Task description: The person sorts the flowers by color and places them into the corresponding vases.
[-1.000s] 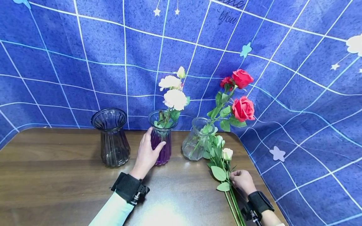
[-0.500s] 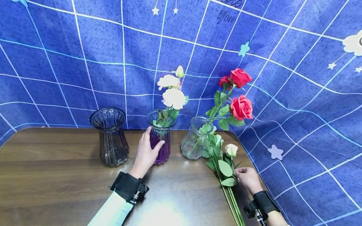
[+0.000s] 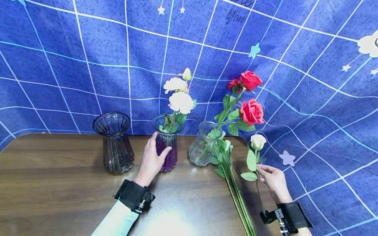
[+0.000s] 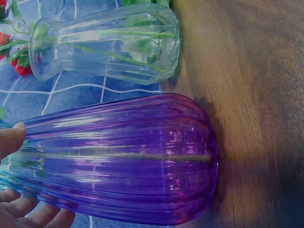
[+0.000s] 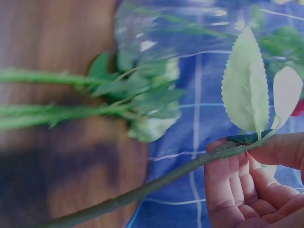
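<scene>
My left hand (image 3: 152, 157) holds a purple ribbed glass vase (image 3: 169, 152), thumb on one side and fingers on the other. White flowers (image 3: 180, 102) stand in this vase, and their stem shows through the glass in the left wrist view. At the right, my right hand (image 3: 274, 182) pinches the stem (image 5: 175, 173) of a single white rose (image 3: 258, 142) between thumb and fingers. This rose is upright, its pale green leaves (image 5: 246, 88) just above the fingertips. Between the hands, a clear glass vase (image 3: 198, 154) holds red roses (image 3: 252, 112) leaning right.
A dark grey glass vase (image 3: 118, 154) stands left of my left hand. Several green stems (image 3: 236, 196) with leaves and pale blooms lie on the wooden table (image 3: 59, 183), beside the clear vase. A blue gridded cloth (image 3: 103, 65) hangs behind and to the right.
My right hand has drawn the white rose away from the lying stems, rightward and up, and it now stands apart from them. The left hand stays on the purple vase.
</scene>
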`<action>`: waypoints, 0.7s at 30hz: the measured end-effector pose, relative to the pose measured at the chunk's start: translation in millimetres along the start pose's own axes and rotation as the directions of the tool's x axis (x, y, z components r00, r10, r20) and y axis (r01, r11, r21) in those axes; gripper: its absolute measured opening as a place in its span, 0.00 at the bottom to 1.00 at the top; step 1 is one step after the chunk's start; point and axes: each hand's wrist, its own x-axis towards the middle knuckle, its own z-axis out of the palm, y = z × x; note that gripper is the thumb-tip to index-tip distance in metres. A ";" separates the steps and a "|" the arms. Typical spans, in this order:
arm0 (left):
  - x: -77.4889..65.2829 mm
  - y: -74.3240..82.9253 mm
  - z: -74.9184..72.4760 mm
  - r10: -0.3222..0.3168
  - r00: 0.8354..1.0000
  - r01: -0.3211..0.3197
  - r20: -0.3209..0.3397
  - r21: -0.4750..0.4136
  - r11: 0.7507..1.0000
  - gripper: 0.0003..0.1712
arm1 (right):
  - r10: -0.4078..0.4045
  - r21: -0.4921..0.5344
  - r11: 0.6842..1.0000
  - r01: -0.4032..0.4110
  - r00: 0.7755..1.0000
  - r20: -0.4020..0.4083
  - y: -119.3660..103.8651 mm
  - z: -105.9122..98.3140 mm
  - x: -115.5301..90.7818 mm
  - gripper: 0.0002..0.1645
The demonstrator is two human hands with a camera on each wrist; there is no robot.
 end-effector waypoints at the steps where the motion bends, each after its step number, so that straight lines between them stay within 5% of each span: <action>1: 0.0 0.3 -0.2 -0.002 1.000 0.002 0.000 0.000 1.000 0.43 | -0.002 0.019 1.000 0.002 1.000 0.000 -3.4 -1.4 -2.5 0.22; 8: 0.6 1.2 -0.7 -0.008 1.000 0.008 0.006 0.002 1.000 0.43 | -0.025 0.181 0.983 0.012 0.997 0.070 -22.0 -7.1 -20.9 0.04; 11: 0.8 0.9 -0.1 -0.004 1.000 0.004 0.007 0.004 1.000 0.43 | -0.065 0.301 0.953 0.031 0.993 0.101 -29.5 -7.4 -29.5 0.10; 15: 0.7 -0.1 0.9 -0.005 1.000 0.005 0.001 0.002 1.000 0.43 | -0.176 0.497 0.864 0.087 0.975 0.136 -39.2 -8.0 -39.3 0.16; 21: 1.5 -1.1 1.2 -0.007 1.000 0.007 0.001 0.005 1.000 0.43 | -0.325 0.719 0.684 0.120 0.933 0.153 -55.9 -12.1 -49.7 0.17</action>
